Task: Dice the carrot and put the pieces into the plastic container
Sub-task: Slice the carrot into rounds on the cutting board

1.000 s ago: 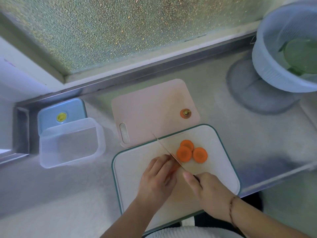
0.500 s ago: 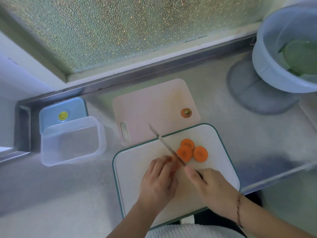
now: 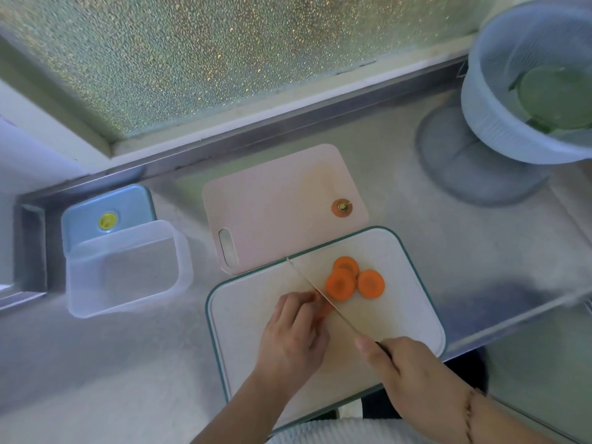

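On the white, green-rimmed cutting board (image 3: 400, 315), my left hand (image 3: 293, 338) holds down the carrot (image 3: 322, 307), which its curled fingers mostly hide. My right hand (image 3: 407, 370) grips the handle of a thin knife (image 3: 320, 294). The blade lies across the carrot just beside my left fingertips, its tip pointing to the far left. Three orange carrot slices (image 3: 354, 282) lie overlapping right of the blade. The clear plastic container (image 3: 125, 267) stands with nothing in it, to the left on the steel counter.
A blue lid (image 3: 105, 213) with a yellow valve lies behind the container. A pink cutting board (image 3: 275, 203) carries the carrot's top end (image 3: 342, 208). A white colander (image 3: 499, 91) holding something green stands at the far right. The counter's front edge runs at the right.
The knife tip rose half a second ago and has come back down onto the board, across the carrot. My left hand stays on the carrot. The three slices have not moved.
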The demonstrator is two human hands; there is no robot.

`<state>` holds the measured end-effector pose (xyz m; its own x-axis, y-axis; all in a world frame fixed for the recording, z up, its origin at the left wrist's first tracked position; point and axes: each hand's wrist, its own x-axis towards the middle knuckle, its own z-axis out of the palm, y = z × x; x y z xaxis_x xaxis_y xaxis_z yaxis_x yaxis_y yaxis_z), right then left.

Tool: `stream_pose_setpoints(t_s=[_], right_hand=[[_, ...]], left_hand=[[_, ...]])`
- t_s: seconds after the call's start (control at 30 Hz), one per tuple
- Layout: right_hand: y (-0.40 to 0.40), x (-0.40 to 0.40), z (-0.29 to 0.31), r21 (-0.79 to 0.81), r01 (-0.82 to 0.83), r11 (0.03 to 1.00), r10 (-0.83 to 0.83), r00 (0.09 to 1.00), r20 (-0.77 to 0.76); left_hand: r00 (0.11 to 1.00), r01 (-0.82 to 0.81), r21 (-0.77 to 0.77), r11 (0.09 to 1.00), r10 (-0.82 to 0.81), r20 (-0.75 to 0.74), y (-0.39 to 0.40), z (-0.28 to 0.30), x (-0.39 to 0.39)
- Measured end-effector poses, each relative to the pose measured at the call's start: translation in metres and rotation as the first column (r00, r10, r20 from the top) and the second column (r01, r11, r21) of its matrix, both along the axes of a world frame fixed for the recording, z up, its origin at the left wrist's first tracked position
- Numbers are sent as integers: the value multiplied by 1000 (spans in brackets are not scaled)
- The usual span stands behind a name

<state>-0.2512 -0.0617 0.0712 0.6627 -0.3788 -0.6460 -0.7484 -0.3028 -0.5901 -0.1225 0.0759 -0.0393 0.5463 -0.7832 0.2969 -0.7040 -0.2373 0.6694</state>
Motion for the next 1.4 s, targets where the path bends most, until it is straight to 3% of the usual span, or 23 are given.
stream_pose_setpoints(t_s=[0.2,0.43,0.57,0.67,0.83,1.4], right_hand=[[0,35,-30,8,-5,1000,4,999,34],[2,55,-51,70,1,998,-18,970,244],[-9,48,-36,52,90,995,-96,987,126],[-17,41,-21,149,182,972,-191,981,44],[-8,18,-8,-26,38,999,-37,998,58],[4,3,4,-58,-10,998,13,999,49]], left_hand=[[1000,16,-50,999,-16,-1,0,-3,3],[1000,4,-28,1000,-4,23,1,-2,0],[996,-27,32,999,24,84,6,2,-3],[995,-47,64,997,41,96,11,1,-4],[998,-38,55,998,35,43,11,1,-5],[1000,-22,14,1000,22,-19,11,1,-2]])
